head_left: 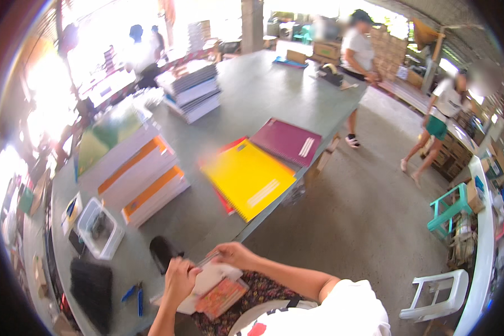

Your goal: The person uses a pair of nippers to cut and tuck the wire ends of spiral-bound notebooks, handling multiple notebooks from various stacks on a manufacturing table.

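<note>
Orange-patterned booklet (pixel 220 297) sits low in the lap, one of it, under a white stack of sheets (pixel 207 283), its long axis slanting from lower left to upper right. Two hands are on the pile: the left hand (pixel 179 280) curls shut over the stack's left edge, the right hand (pixel 233 255) pinches the top sheet at its far corner. Beyond the fingers lie two spiral notebooks, one yellow notebook (pixel 246 176) and one purple notebook (pixel 287 141), on the grey table (pixel 274 95)

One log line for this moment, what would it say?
left hand: holds small booklet stack | right hand: on stack's top edge | ahead: yellow notebook on table
</note>
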{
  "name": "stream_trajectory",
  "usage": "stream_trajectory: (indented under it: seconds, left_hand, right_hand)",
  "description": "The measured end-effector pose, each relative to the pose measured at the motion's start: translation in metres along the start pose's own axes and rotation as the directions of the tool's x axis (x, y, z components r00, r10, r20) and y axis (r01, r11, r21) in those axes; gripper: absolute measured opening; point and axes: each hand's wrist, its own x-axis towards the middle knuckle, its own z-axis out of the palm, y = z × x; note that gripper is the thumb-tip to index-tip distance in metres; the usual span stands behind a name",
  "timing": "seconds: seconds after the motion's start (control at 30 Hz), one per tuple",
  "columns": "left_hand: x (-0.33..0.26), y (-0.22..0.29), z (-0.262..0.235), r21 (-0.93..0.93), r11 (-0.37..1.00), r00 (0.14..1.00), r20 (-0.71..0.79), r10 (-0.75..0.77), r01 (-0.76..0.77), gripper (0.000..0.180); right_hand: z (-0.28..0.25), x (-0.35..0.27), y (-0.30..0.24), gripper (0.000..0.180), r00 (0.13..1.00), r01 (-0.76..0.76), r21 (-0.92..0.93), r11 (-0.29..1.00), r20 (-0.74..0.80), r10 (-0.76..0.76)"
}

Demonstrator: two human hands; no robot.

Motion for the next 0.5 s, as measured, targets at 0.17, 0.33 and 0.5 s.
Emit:
stream_trajectory:
  seconds: [0.17, 0.33, 0.5]
  left_hand:
    - [0.023, 0.009, 0.023, -0.229, 0.964, 0.990, -0.065, 0.122, -0.133, 0.013]
    - [0.023, 0.018, 0.018, -0.061, 0.998, 0.999, 0.049, 0.013, -0.010, 0.019]
    - [0.029, 0.030, 0.036, -0.162, 0.973, 0.976, -0.167, 0.139, -0.167, 0.016]
  right_hand:
    - [-0.030, -0.017, -0.038, 0.015, 0.984, 0.123, -0.498, 0.858, -0.049, -0.170]
    - [-0.022, -0.018, -0.036, 0.021, 0.994, -0.081, -0.388, 0.918, -0.098, 0.046]
    - [-0.021, -0.016, -0.027, 0.022, 0.993, -0.096, -0.353, 0.931, -0.093, 0.067]
